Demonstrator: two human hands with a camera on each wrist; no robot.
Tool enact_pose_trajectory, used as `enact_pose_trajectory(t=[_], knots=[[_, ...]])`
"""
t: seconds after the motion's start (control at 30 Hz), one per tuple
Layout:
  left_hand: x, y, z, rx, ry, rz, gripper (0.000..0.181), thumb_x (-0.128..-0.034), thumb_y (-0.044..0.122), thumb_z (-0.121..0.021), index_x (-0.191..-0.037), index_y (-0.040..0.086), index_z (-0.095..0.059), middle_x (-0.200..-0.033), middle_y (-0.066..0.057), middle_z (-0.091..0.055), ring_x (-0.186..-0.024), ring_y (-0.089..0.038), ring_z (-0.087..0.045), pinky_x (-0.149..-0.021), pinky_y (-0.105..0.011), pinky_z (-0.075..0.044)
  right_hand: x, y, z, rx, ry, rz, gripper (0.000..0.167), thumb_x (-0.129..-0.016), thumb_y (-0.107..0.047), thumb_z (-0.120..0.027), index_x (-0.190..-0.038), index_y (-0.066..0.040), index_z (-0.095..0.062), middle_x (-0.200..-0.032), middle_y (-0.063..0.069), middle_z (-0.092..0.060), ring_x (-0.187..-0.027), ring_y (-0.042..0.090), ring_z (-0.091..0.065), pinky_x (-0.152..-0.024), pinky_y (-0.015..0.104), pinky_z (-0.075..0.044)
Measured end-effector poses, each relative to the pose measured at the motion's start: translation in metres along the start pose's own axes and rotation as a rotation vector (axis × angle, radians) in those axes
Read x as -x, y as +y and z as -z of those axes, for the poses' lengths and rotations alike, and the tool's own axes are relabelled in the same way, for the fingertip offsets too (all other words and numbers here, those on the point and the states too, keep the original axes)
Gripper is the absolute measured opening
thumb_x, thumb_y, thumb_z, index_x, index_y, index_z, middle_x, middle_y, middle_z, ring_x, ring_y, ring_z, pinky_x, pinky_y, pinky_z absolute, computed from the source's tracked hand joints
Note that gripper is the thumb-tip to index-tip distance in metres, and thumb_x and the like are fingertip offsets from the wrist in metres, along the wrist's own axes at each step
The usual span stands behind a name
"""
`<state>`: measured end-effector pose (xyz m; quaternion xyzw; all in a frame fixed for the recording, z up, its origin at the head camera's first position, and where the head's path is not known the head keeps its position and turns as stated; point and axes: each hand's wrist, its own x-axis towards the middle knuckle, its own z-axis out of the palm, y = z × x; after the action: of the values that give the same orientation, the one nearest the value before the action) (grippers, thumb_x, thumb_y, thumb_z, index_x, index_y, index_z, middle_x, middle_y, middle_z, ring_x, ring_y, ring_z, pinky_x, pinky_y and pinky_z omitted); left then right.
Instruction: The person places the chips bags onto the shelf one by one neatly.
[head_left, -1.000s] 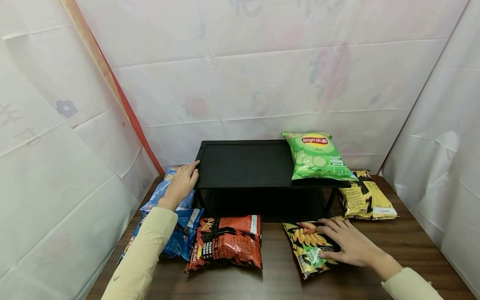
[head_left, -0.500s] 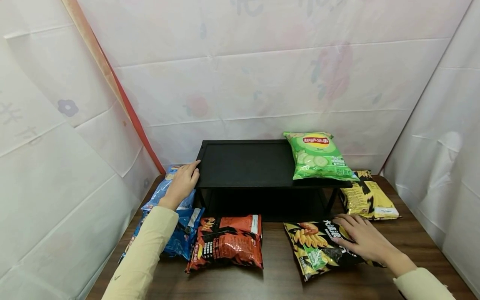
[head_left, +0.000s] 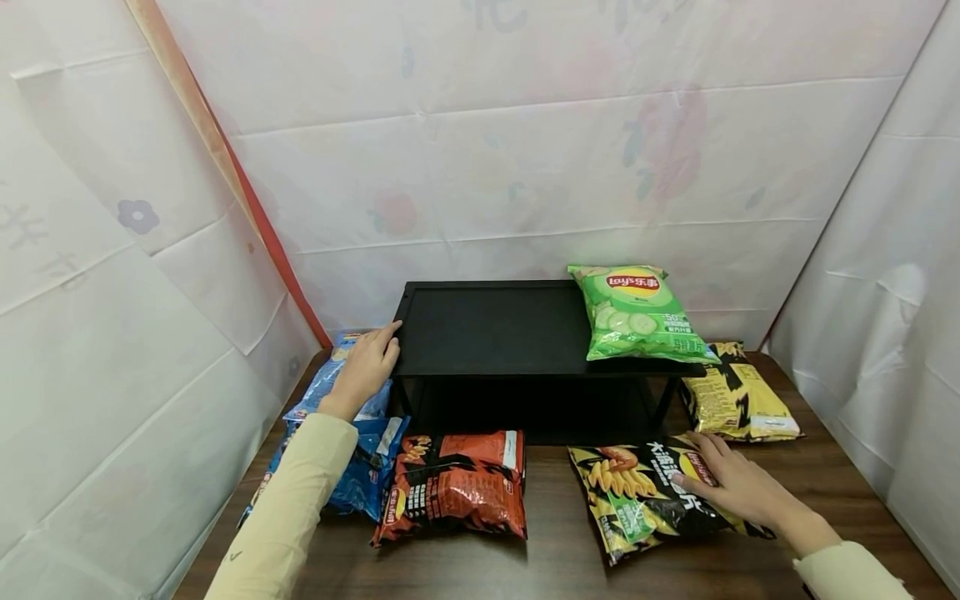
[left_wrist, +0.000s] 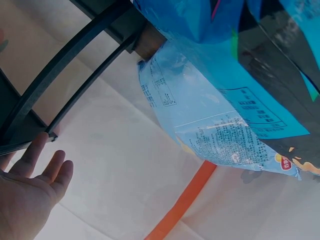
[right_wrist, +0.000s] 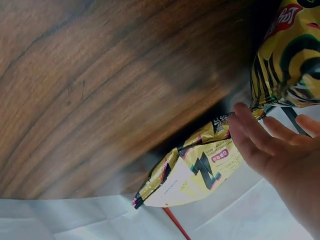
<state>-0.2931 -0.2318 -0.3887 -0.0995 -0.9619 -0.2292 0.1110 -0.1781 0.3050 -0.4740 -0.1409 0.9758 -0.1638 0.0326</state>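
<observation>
My left hand [head_left: 367, 367] rests its fingertips on the left edge of a black two-tier rack [head_left: 487, 329]. In the left wrist view its fingers [left_wrist: 56, 172] look relaxed beside the rack's frame. My right hand [head_left: 738, 483] lies over the right end of a black and yellow chip bag [head_left: 637, 492], fingers loosely extended. The right wrist view has this hand [right_wrist: 280, 150] beside that bag [right_wrist: 295, 60], not curled round it. On the rack's top, at the right, lies a green chip bag [head_left: 633, 312]. A red chip bag [head_left: 453, 487] sits in front of the rack.
Left of the rack, partly behind my left arm, are a light blue bag [head_left: 318, 387] and a darker blue bag [head_left: 363, 471]. A yellow bag [head_left: 738, 396] lies at the rack's right. White printed sheets [head_left: 487, 167] hang around the wooden table [head_left: 555, 558].
My right hand has slid right across the black and yellow bag, from its middle to its right end, uncovering more of its front. The left hand stays at the rack's edge.
</observation>
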Motion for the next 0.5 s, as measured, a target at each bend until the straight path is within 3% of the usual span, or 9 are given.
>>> enact_pose_trajectory(t=[0.2,0.5], knots=[[0.0011,0.0007,-0.0003,0.001,-0.010,0.011,0.048,-0.0995,0.033,-0.027,-0.144,0.014,-0.030,-0.143,-0.017,-0.037,-0.131,-0.037,-0.031,-0.110,-0.054,-0.021,0.0008,0.0036,-0.0011,-0.160,-0.106,-0.058,0.085,-0.087,-0.054,-0.049,-0.142,0.003,-0.019,-0.141,0.035,-0.022,-0.121,0.056,-0.031,-0.080,0.063,-0.040],[0.0015,0.0011,-0.0002,0.010,-0.013,0.012,0.048,-0.0995,0.032,-0.027,-0.144,0.014,-0.030,-0.143,-0.017,-0.037,-0.132,-0.037,-0.031,-0.110,-0.054,-0.020,-0.0001,0.0000,0.0018,-0.226,-0.107,-0.058,0.092,-0.084,-0.053,-0.056,-0.142,0.006,-0.015,-0.140,0.037,-0.024,-0.123,0.058,-0.026,-0.084,0.065,-0.037]])
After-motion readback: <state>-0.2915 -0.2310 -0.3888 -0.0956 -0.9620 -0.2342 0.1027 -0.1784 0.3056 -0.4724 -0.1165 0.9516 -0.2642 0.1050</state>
